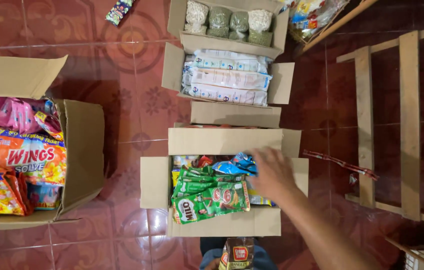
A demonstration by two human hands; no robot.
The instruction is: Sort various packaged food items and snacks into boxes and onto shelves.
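Observation:
My right hand (272, 175) reaches from the lower right into an open cardboard box (222, 141) in the middle of the floor. Palm down and fingers spread, it rests on blue packets (237, 165) at the box's upper right. Beside it, green drink sachets (212, 197) fill the left and lower part of the box. A brown and red packet (236, 252) stands upright at the bottom edge. Only a sliver of my left hand (213, 263) shows there, gripping the packet from the left.
A large open box (84, 150) on the left holds orange detergent bags (27, 157) and pink packets. Further up are a box of white pouches (227, 80) and a box of bagged grains (227, 20). A wooden rack (409, 125) lies to the right, with a red sachet strip (339, 162) beside it.

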